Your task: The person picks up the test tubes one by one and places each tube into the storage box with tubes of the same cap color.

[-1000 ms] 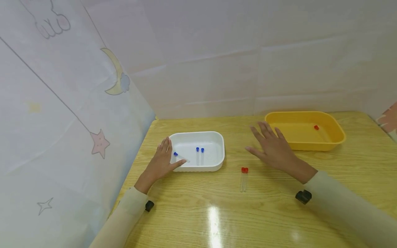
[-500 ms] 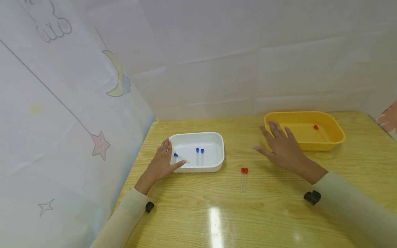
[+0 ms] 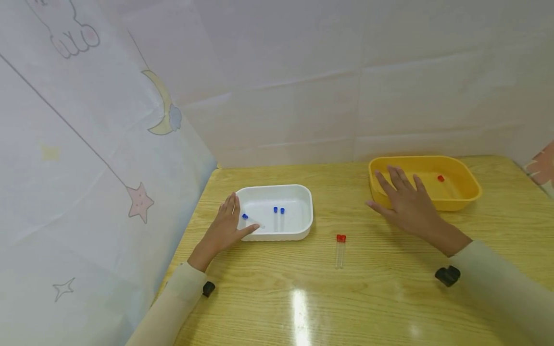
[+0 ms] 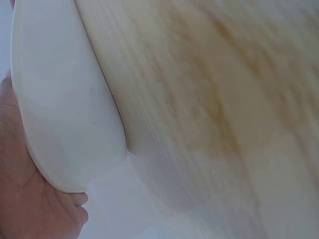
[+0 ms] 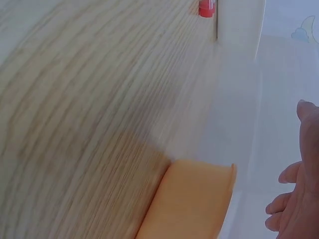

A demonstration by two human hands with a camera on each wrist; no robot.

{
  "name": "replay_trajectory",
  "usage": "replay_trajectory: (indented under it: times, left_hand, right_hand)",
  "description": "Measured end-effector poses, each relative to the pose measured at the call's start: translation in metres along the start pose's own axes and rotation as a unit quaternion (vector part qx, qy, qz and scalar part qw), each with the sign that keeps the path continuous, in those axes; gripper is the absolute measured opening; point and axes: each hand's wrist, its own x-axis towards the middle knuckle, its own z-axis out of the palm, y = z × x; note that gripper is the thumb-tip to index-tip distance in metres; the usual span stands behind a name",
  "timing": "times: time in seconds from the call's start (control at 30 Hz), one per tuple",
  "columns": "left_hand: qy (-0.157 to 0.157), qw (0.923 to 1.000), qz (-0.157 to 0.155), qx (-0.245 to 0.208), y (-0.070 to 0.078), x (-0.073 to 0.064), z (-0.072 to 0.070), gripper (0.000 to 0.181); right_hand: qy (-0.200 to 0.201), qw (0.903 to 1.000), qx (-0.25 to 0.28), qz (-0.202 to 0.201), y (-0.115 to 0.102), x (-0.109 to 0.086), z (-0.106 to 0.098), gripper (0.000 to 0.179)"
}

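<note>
At the front-left corner of the white tray (image 3: 305,230), my left hand (image 3: 225,226) rests on the rim with its fingers straight. Three blue-capped tubes (image 3: 282,218) lie inside; one slants near my left thumb. My right hand (image 3: 407,204), fingers spread and holding nothing, is over the front-left part of the yellow tray (image 3: 452,205); whether it touches the rim I cannot tell. A single red-capped tube (image 3: 441,178) lies in the yellow tray. Between the trays, two red-capped tubes (image 3: 341,250) lie side by side on the table.
The wooden table (image 3: 277,283) has a bright reflection near its front. Behind it hangs a pale sheet (image 3: 294,110), and a printed sheet (image 3: 86,182) closes off the left side. A black wrist camera (image 3: 447,276) sits under my right sleeve.
My right hand has moved right, from beside the red-capped tubes on the table to over the left end of the yellow tray. The left hand and all the tubes have stayed put.
</note>
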Motion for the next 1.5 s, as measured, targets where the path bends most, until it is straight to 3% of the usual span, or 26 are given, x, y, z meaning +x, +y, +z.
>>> replay_trajectory:
  times: [0.53,1.5]
  left_hand:
    - [-0.004,1.0,-0.006,0.003,-0.002,0.003,0.002,0.114]
    - [-0.008,0.9999,-0.009,0.006,-0.003,0.001,0.004,0.114]
  right_hand:
    - [-0.025,0.9986,0.02,0.043,0.025,-0.004,-0.006,0.093]
    - [-0.028,0.9974,0.008,0.065,0.071,-0.016,-0.014,0.096]
